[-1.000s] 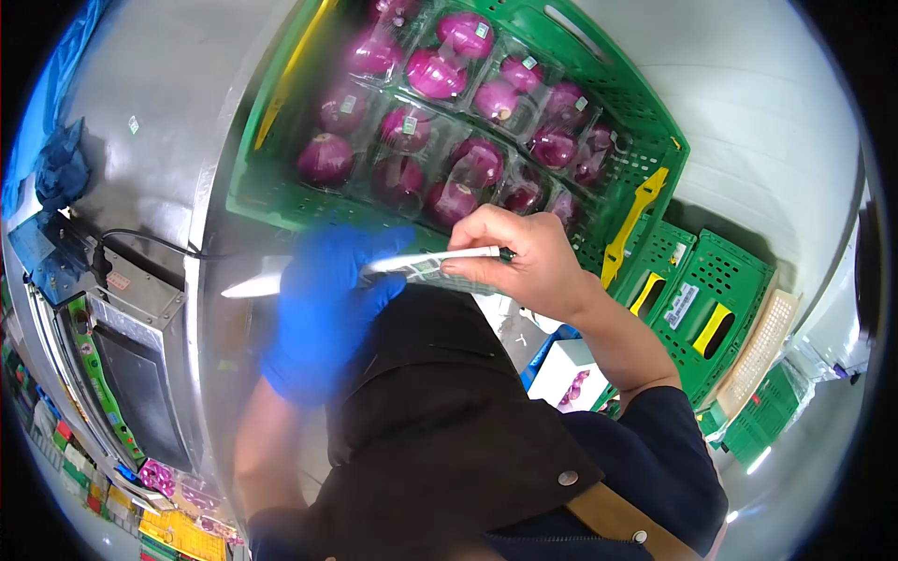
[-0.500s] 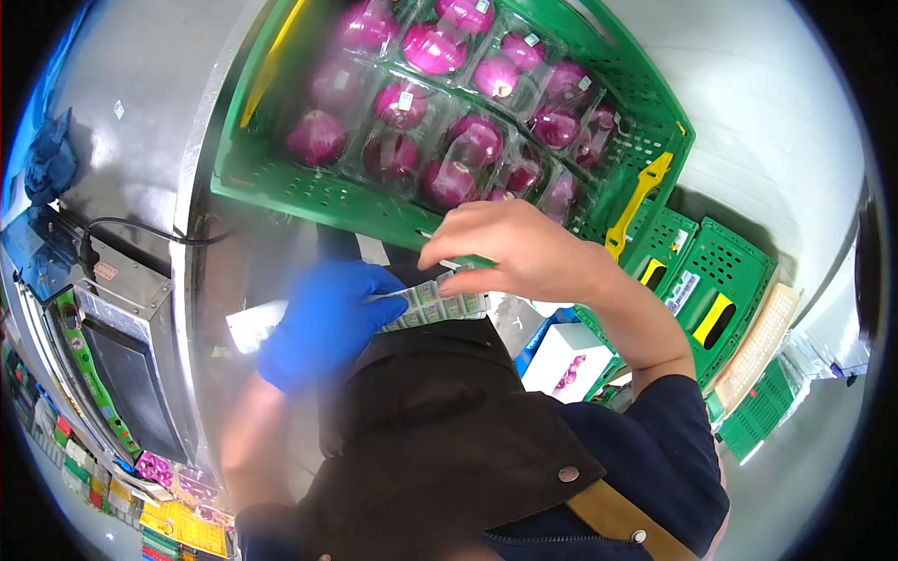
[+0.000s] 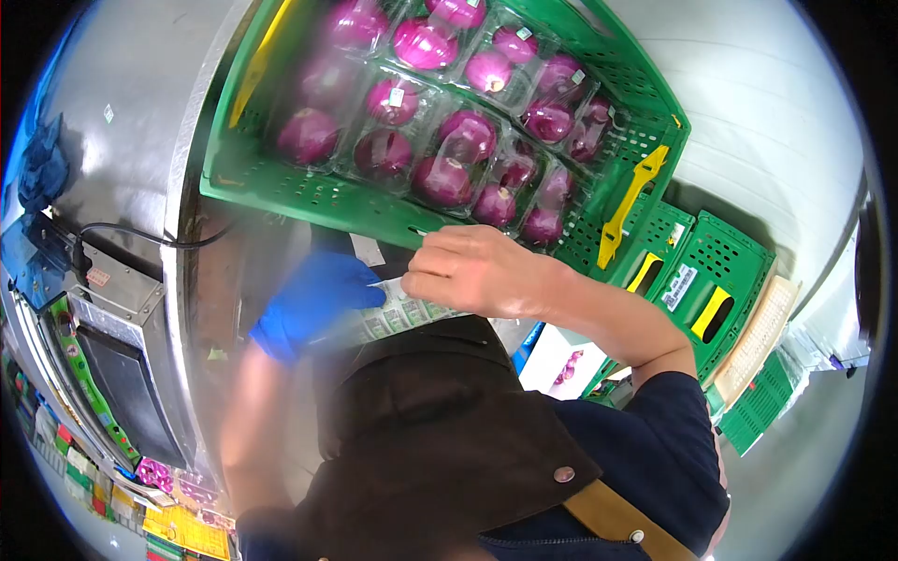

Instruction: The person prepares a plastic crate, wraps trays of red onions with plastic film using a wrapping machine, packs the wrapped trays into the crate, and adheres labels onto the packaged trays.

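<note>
My left hand [image 3: 313,301], in a blue glove, is closed on a strip of small printed stickers [image 3: 402,316]. My bare right hand [image 3: 482,271] is closed too, its thumb and fingers pinched at the strip's upper edge, close to the gloved fingertips. Whether a single sticker is between those fingers I cannot make out. Just beyond both hands stands a green crate [image 3: 309,208] holding clear plastic packs of red onions [image 3: 443,179]. Several packs carry a small white sticker [image 3: 397,96].
On the left are a metal worktop [image 3: 140,56], a boxy metal machine [image 3: 122,309] and a black cable [image 3: 140,231]. More green crates [image 3: 720,262] with yellow handles stand at right, near a white box [image 3: 552,365] with an onion picture. A yellow crate [image 3: 187,531] lies lower left.
My right hand has moved left along the sticker strip, and its spread fingers have closed into a pinch. My gloved hand has shifted slightly left. The view has shifted a little.
</note>
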`<state>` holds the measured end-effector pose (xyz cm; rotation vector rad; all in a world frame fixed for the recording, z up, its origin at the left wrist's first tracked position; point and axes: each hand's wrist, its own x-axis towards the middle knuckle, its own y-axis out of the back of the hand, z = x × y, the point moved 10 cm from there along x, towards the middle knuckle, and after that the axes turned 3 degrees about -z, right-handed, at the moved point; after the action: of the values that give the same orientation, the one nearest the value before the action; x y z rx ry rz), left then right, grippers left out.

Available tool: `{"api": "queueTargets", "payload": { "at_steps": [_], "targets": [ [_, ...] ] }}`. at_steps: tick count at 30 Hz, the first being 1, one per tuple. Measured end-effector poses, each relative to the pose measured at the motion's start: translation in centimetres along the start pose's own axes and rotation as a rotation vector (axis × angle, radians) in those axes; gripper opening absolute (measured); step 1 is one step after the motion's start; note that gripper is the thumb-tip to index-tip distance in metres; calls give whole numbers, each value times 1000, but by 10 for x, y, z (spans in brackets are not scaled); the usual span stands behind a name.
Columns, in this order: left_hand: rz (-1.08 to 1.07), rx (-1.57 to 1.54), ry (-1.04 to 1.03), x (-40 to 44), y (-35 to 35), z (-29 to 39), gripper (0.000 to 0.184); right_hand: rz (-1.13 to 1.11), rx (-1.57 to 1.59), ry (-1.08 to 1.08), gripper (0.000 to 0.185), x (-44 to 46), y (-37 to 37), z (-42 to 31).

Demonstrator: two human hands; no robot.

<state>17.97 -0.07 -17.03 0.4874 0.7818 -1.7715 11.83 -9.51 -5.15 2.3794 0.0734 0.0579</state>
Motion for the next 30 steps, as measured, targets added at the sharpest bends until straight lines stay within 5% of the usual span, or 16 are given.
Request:
{"api": "queueTargets", "payload": {
  "at_steps": [1,5,8,10,14,18,21,26,30],
  "targets": [
    [51,-50,39,1,2,-7,21,18,40,8,8,-2,2,0],
    [150,-19,99,-1,0,-15,18,250,758,-758,8,-42,26,110],
    [63,-22,70,0,-13,-3,17,256,297,-875,14,-90,34,205],
    [19,-38,64,3,-22,0,15,223,328,-905,20,-105,10,255],
    [22,25,74,9,-27,0,15,85,-198,-1103,34,-112,28,259],
    [38,59,48,7,-25,9,15,219,25,-1041,39,-153,42,261],
    [28,-1,44,10,-28,8,16,39,330,-863,35,-165,9,255],
    [29,-11,33,13,-36,13,16,38,-366,-964,31,-183,38,247],
    [43,14,8,10,-34,20,15,186,25,-957,22,-226,42,232]
  ]
}}
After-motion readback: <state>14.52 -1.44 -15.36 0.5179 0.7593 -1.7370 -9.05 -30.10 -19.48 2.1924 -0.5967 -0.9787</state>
